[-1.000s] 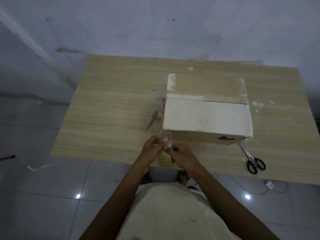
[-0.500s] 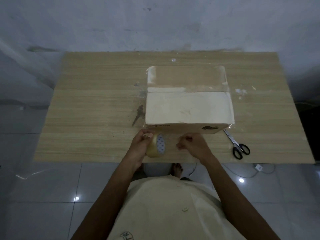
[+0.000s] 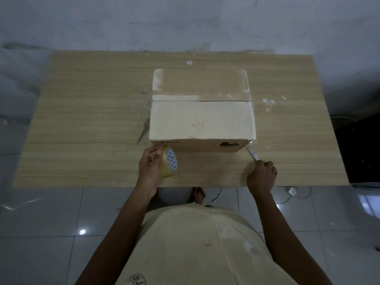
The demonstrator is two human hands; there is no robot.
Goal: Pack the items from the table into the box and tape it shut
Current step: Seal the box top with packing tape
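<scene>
Box (image 3: 201, 120) sits mid-table (image 3: 82, 120), flaps down, seam running across the top. My left hand (image 3: 149, 169) grips the tape (image 3: 169, 164) just in front of the box's near-left corner. My right hand (image 3: 262, 173) is curled over the handles of the scissors (image 3: 252, 154), whose blades point at the near-right corner.

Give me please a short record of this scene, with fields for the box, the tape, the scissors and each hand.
box: cardboard box, top flaps folded shut, standing mid-table
tape roll: tape roll, in front of the box's near left corner
left hand: left hand holds the tape roll
scissors: scissors by the box's near right corner, blades showing, handles hidden
right hand: right hand, fingers curled over the scissors' handles
table: wooden table, stained
</scene>
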